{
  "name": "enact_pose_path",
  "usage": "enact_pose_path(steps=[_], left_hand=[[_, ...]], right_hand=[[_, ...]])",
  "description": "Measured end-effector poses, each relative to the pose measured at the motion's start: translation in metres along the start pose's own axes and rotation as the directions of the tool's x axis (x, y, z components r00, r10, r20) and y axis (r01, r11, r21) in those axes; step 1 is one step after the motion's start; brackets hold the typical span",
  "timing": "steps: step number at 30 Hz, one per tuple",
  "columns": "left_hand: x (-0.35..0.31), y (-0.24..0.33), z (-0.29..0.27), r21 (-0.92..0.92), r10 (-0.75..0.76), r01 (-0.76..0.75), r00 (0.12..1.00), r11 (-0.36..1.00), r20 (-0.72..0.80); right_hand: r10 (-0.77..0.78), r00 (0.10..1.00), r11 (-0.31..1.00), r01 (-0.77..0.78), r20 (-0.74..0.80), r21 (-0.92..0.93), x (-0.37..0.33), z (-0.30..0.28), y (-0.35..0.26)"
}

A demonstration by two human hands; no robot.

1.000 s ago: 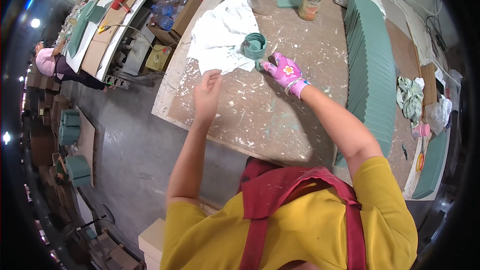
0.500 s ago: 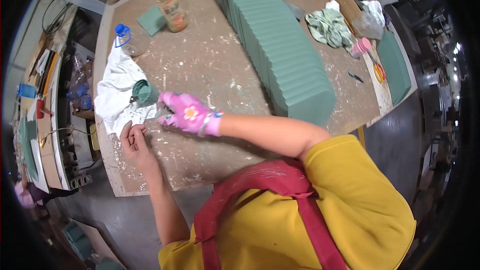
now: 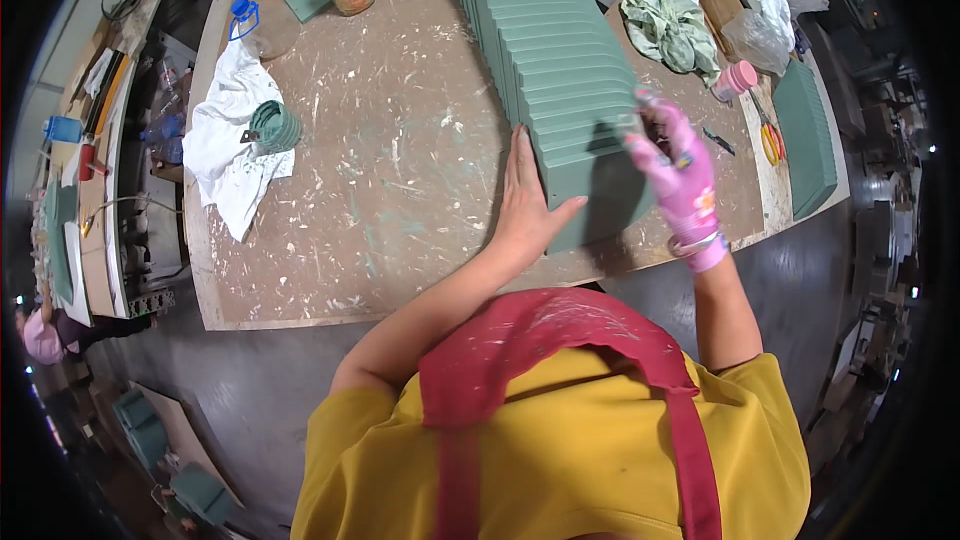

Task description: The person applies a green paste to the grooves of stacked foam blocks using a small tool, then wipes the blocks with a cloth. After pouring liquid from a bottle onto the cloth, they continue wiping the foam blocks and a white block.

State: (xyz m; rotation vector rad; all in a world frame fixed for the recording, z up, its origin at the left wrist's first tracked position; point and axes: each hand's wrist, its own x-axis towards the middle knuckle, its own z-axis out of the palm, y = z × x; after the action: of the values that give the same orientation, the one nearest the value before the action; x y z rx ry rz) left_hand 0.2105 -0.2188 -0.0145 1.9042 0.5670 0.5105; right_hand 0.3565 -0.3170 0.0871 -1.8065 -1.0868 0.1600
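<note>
Paint-flecked brown board forms the counter [image 3: 400, 170], set above a grey workshop floor. A long row of green slabs [image 3: 550, 70] is stood on edge from 12 o'clock down to the centre. Its near end is flanked by both hands: the bare left hand [image 3: 525, 205] is laid flat, fingers spread, against the 9 o'clock side, and the pink-gloved right hand [image 3: 675, 175] is pressed open against the 3 o'clock side. A white rag [image 3: 225, 150] with a green roll [image 3: 275, 125] is seen at 10 o'clock, a crumpled green cloth [image 3: 670, 30] at 1 o'clock.
</note>
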Motion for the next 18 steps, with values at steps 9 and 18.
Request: enact_pose_path(steps=[9,18], left_hand=[[-0.001,-0.015,0.021,-0.077,0.043,-0.055,0.989,0.996,-0.143],[-0.004,-0.016,0.013,0.064,0.046,-0.044,0.999,0.997,-0.024]], right_hand=[[-0.204,0.938,0.896,0.295,0.282,-0.333,0.008,0.037,-0.033],[-0.04,0.987,0.922,0.096,0.154,-0.376,0.016,0.026,-0.006]])
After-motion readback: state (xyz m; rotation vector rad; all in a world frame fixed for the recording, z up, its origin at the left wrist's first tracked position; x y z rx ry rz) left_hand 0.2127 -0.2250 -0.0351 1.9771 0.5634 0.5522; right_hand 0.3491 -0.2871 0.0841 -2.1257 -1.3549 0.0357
